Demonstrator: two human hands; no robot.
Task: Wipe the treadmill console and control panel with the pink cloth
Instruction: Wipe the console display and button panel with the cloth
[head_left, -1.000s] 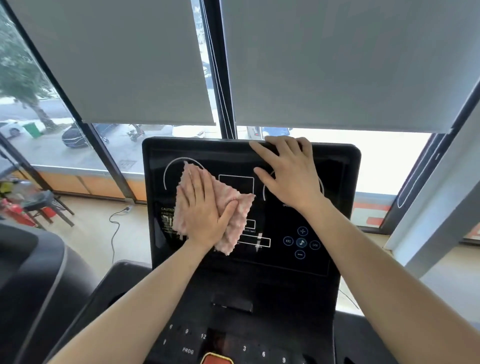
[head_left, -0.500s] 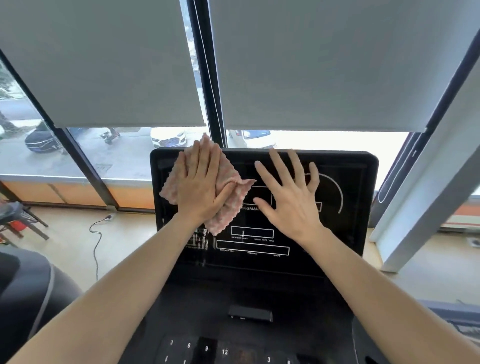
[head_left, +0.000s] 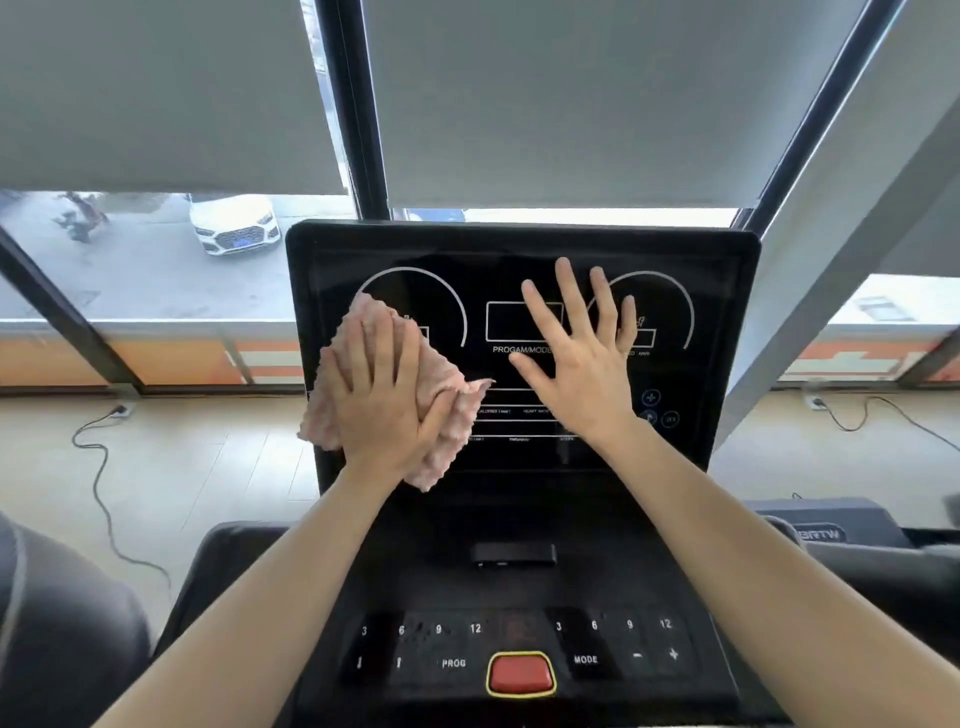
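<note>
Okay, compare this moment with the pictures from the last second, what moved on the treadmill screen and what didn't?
The left hand swept the pink cloth up to the console's top left corner, then back down its left side, where the cloth overhangs the edge. The right hand let go of the top rim and now lies flat, fingers spread, on the middle of the screen. The left hand stayed pressed flat on the cloth; the lower control panel is untouched.
</note>
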